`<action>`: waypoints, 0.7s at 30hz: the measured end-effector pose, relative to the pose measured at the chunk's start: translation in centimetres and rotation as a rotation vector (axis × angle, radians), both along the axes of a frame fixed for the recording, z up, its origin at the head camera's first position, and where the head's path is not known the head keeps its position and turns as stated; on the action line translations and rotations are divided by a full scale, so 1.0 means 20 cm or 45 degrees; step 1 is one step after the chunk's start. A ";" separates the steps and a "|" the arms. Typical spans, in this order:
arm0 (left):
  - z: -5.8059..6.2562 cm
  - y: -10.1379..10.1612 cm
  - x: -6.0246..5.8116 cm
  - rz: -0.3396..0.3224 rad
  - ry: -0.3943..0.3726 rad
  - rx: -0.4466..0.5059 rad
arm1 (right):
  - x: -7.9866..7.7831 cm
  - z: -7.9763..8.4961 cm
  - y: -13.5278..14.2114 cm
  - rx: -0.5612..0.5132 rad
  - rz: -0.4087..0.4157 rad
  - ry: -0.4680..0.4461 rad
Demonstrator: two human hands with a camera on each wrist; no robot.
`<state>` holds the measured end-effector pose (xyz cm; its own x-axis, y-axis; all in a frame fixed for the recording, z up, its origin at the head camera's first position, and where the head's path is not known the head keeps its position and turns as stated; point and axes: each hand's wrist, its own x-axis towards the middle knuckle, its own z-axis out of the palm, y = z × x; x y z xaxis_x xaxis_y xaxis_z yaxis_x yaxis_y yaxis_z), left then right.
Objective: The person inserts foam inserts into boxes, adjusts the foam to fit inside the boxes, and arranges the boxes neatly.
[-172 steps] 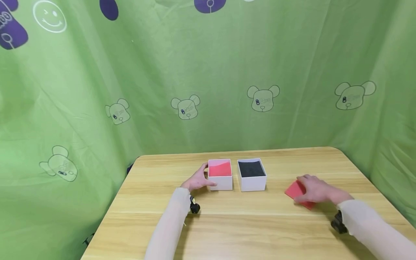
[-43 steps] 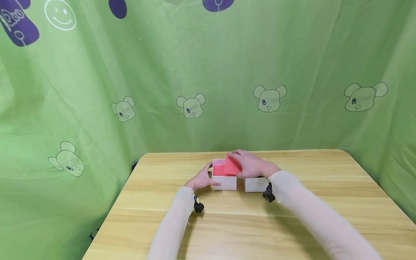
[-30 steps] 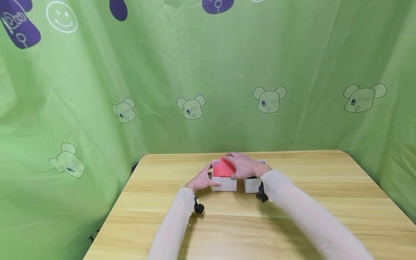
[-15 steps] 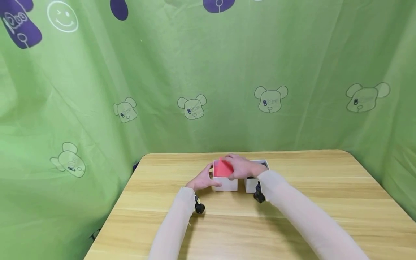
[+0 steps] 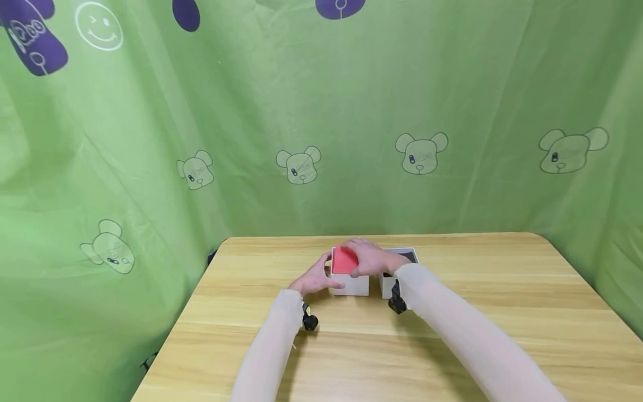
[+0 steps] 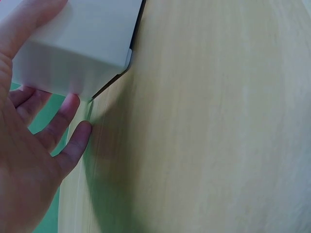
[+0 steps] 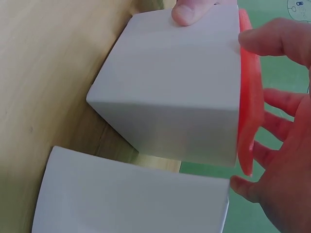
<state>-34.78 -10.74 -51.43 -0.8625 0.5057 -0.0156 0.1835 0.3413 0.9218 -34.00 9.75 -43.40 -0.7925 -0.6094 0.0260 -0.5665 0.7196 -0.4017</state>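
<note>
My left hand grips the left white box, its thumb on the front wall and its fingers by the left side. In the left wrist view, the fingertips touch the box wall. Over the box's mouth my right hand holds a red foam-like square. From the right wrist view, the red square lies across the opening and sticks out a little past the rim. My right thumb is at one edge and the other fingers are spread over its outer face. What lies beneath is hidden.
A second white box with a dark piece inside stands just to the right, partly covered by my right wrist. Both boxes sit on a wooden table near its far edge. A green printed curtain hangs behind.
My right hand has brought the red square from the table's right side to the left box. Over the last second it shifted slightly left and flatter onto the opening. My left hand keeps its grip.
</note>
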 end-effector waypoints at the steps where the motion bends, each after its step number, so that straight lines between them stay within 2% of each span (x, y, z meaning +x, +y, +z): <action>1: 0.00 0.00 0.00 -0.002 -0.004 -0.002 | 0.00 0.00 0.00 -0.012 -0.003 -0.010; 12: 0.01 0.01 0.01 0.008 -0.011 -0.009 | -0.01 -0.02 -0.01 -0.073 0.001 -0.102; 21: 0.00 0.00 0.01 0.017 -0.004 -0.007 | 0.01 -0.03 0.00 -0.059 0.014 -0.078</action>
